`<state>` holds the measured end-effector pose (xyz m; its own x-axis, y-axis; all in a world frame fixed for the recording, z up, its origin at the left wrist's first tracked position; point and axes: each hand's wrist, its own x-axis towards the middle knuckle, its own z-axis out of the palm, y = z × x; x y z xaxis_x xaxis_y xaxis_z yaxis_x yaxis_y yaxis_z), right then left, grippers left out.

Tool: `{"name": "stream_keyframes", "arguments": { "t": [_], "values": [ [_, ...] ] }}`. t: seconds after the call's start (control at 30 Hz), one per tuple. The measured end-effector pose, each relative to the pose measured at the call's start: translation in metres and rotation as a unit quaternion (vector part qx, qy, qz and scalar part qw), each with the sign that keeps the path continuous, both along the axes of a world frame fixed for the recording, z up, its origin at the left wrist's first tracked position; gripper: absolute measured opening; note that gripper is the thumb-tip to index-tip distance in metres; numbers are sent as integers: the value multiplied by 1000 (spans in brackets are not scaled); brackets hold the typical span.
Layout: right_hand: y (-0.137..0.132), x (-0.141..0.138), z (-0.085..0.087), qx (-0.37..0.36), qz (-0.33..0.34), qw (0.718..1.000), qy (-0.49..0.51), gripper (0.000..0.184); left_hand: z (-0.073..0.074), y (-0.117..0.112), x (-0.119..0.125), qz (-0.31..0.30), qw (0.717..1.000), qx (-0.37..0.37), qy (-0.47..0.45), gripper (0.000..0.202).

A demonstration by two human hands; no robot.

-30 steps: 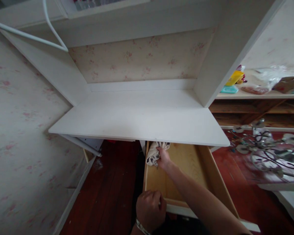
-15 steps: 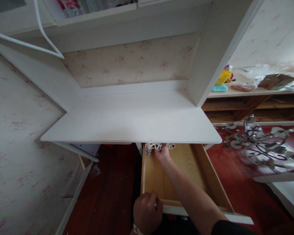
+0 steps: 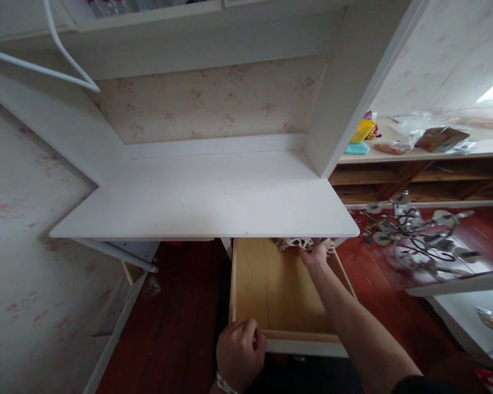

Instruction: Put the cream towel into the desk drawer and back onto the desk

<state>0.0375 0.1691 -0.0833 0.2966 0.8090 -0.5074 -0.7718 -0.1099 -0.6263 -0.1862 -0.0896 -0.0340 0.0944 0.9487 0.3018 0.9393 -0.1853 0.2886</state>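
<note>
A light wooden drawer [image 3: 271, 284] stands pulled out under a white desktop [image 3: 205, 202]. My left hand [image 3: 240, 353] is closed on the drawer's front edge at its left corner. My right hand [image 3: 315, 254] reaches deep into the drawer at its far right, pressed on a patterned cloth [image 3: 296, 243] that lies mostly hidden under the desktop edge. The fingers of that hand are largely out of sight beneath the desk.
Dark red wooden floor [image 3: 181, 312] lies left of the drawer. A metal chandelier-like tangle [image 3: 419, 238] sits on the floor to the right. A wooden shelf [image 3: 427, 156] at the right carries a yellow item, plastic bags and a box. Floral wallpaper covers the walls.
My right hand has slid the cloth from the drawer's far left to its far right, further under the desktop. My left hand has stayed on the drawer front.
</note>
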Motion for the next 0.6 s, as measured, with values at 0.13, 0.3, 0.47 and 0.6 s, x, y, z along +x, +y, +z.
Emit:
{"name": "stream_keyframes", "arguments": {
  "t": [0.13, 0.3, 0.47, 0.6],
  "values": [
    [-12, 4, 3, -47, 35, 997, -57, 22, 3, 2, 0, -9, 1000, 6, -9, 15],
    [-54, -31, 1, -60, 165, 974, -141, 33, 5, 2, 0, -14, 1000, 8, -13, 15],
    [-93, -35, 21, 136, 391, 787, -458, 37, 3, 0, 0, -15, 1000, 1, 0, 15],
    [-92, -20, 40, 365, 507, 472, -622, 34, 1, 0, 0, -15, 1000, 4, 8, 15]
  ]
}}
